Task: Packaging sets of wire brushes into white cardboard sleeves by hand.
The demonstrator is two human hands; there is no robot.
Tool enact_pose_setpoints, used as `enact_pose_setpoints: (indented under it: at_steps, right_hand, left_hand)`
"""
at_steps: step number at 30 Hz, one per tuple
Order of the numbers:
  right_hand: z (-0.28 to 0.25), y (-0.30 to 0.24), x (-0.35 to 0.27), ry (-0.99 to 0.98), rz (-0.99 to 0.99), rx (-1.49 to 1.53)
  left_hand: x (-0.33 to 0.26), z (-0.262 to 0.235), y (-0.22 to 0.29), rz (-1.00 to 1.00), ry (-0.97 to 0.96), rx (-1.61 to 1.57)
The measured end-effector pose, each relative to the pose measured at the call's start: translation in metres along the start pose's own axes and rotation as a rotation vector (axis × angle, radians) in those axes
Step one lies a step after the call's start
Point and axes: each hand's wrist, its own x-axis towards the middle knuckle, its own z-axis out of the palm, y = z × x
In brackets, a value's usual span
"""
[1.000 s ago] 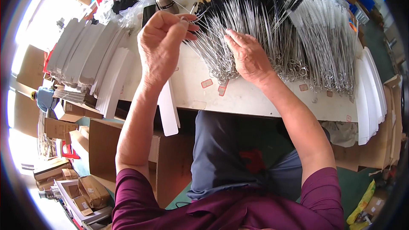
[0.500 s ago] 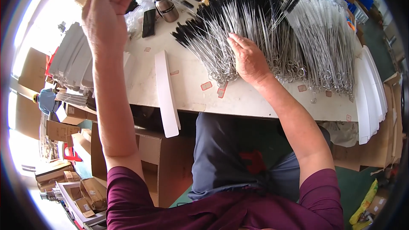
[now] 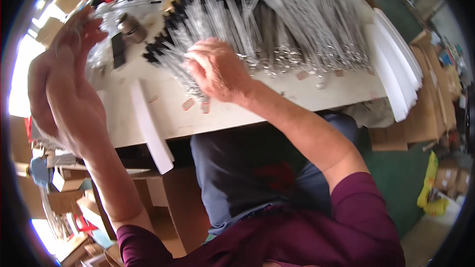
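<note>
Brushes (image 3: 247,24) lie heaped under the right hand (image 3: 217,71) and on beyond it and to its right; their far ends blur together, and the heap's far edge is hard to make out. The right hand's palm and fingers hide the handles beneath them, so I cannot tell whether it grips any or only rests there. Its back faces up, fingers curled and pointing left, forearm slanting in from the lower right. The left hand (image 3: 69,79) is smeared by motion; it is raised, fingers reaching up and away, and whether it holds anything cannot be told. Just right of its fingers are a phone (image 3: 118,50) and a metal flask (image 3: 132,28). A white strip (image 3: 148,123) overhangs the table edge between the forearms.
</note>
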Motion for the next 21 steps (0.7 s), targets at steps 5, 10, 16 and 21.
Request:
enact_pose_setpoints:
  at_steps: [5,10,16,21]
  right_hand:
    - [-0.058,-0.042,-0.021,-0.005,0.619,1.419]
    - [-0.109,-0.059,-0.054,0.325,0.741,1.594]
    - [-0.142,-0.048,-0.093,0.52,0.82,1.519]
    - [-0.16,-0.022,-0.131,0.682,0.903,1.398]
  left_hand:
    - [-0.072,0.075,0.022,-0.108,-0.191,-0.261]
    - [-0.122,0.111,0.031,0.084,-0.427,-0.145]
    - [-0.171,0.145,0.024,0.125,-0.538,-0.106]
    - [-0.203,0.172,0.024,0.094,-0.631,-0.074]
